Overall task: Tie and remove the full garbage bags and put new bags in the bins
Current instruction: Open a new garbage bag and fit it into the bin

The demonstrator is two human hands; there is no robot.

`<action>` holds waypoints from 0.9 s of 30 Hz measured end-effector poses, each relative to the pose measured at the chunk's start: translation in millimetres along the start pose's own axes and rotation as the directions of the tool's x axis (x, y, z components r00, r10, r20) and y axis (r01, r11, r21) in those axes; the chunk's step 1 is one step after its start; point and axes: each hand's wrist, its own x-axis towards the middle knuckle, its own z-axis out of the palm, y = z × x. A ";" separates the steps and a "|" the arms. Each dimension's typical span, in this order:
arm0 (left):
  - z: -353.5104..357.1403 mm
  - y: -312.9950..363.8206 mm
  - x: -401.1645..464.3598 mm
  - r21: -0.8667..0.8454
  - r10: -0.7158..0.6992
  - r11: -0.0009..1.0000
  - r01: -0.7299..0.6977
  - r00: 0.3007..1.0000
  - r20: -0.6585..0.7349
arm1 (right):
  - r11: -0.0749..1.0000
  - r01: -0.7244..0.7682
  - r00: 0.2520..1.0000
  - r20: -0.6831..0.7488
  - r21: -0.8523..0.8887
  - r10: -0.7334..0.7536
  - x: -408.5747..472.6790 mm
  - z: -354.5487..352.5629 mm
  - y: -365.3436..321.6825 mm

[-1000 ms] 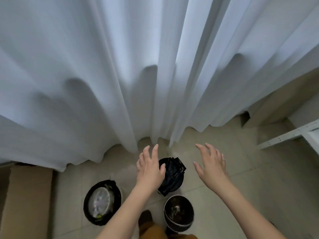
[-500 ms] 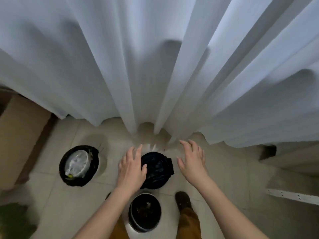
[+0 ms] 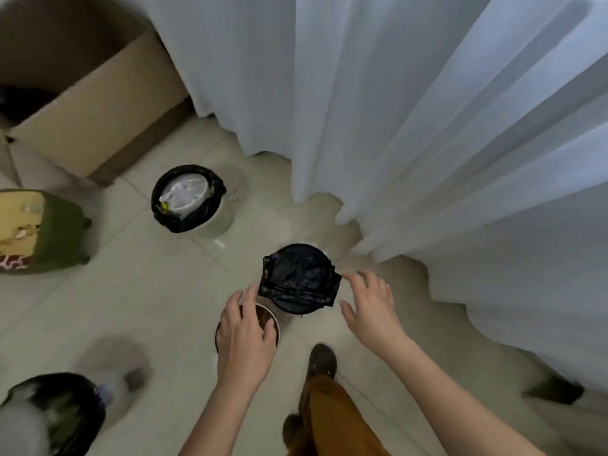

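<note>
**Both hands closing on the bin with the crumpled black bag**

The black garbage bag (image 3: 298, 279) lies ahead of both hands, bunched over the mouth of a small round bin (image 3: 289, 311) that stands on the tiled floor (image 3: 158, 291) close to the hem of the white curtain (image 3: 378, 110). The right hand (image 3: 368, 307) is the nearer one: its fingers (image 3: 353, 276) are spread wide, holding nothing, with the tips just beside the bag's right edge. The left hand (image 3: 243, 337) sits lower and a little back, also spread and bare, hovering over a second, darker bin (image 3: 275, 324) whose contents I can't make out behind the palm. The bag's folded slab runs roughly side to side between the two hands, so a two-handed gather from either edge looks like the natural approach.

The bag is thin, glossy plastic, creased and limp; it should crumple readily under a pinch. Further off to the left stands another lined bin (image 3: 189, 199) holding pale plastic rubbish, with a cardboard box (image 3: 98, 106) behind it.
</note>
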 end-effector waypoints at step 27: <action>324.2 -255.8 128.6 -0.111 -0.130 0.990 0.092 0.899 -0.418 | 0.881 0.290 0.956 0.063 -0.374 -0.288 268.0 331.2 49.9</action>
